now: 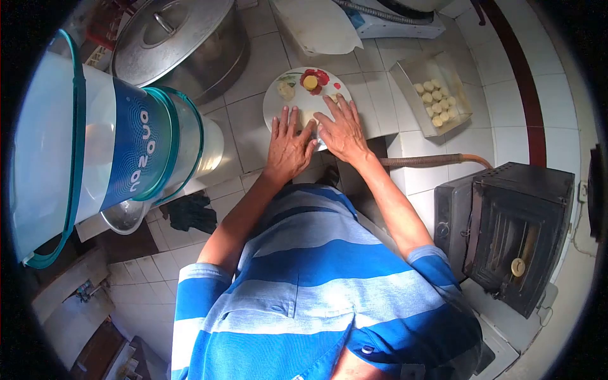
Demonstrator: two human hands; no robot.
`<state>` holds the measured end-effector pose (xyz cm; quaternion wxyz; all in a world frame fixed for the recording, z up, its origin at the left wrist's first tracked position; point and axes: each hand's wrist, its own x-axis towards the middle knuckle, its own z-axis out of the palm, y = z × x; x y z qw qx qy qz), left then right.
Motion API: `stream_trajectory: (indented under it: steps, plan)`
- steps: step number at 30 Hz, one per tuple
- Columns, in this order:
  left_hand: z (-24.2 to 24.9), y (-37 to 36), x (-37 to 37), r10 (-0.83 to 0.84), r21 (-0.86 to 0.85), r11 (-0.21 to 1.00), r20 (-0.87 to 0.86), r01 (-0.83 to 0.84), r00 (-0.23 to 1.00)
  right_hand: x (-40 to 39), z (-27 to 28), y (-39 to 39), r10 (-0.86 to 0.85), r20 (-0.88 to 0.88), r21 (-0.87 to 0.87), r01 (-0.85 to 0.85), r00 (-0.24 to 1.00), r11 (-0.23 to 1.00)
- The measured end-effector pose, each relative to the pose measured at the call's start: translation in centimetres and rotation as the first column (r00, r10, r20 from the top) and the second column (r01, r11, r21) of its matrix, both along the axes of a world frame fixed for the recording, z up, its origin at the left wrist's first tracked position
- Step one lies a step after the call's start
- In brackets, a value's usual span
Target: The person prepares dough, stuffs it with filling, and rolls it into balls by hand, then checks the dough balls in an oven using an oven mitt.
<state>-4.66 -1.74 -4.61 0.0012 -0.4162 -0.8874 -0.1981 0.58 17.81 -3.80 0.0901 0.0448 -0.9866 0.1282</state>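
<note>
I find the pale dough (306, 118) part-hidden on the plate (271, 104), between left hand (291, 151) and right hand (342, 130), neither clearly nearer; fingers extended, open; long axis indeterminable.

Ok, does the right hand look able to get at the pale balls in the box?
Likely yes: past the plate, only tiles show between the right hand and the box, whose open top leaves the pale balls uncovered. It must just clear the wall.
</note>
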Motion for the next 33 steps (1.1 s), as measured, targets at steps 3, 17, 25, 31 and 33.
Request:
stream_trajectory:
  steps: [3,17,25,31,33]
  plan:
    - [0.0,0.1,0.3,0.001,0.005,1.000,0.007,-0.001,1.000,0.3,0.0,0.1,0.008,-0.012,0.008,-0.008,1.000,1.000]
    - [0.0,-0.9,1.2,0.033,0.034,0.999,0.010,-0.033,0.999,2.2,-0.6,-0.5,0.015,-0.028,-0.045,-0.016,0.999,0.999]
    - [0.1,-0.9,1.0,0.069,0.027,0.997,0.046,-0.070,0.997,1.5,-0.9,0.1,-0.028,-0.044,-0.003,0.028,0.999,1.000]
    - [0.1,0.2,0.4,0.049,0.047,0.998,0.004,-0.049,0.999,0.2,-0.5,0.3,0.002,-0.036,-0.006,-0.002,0.999,1.000]
    - [-0.1,0.4,0.5,0.018,0.022,1.000,0.006,-0.018,1.000,0.0,-0.5,0.5,0.003,-0.026,0.005,-0.003,1.000,1.000]
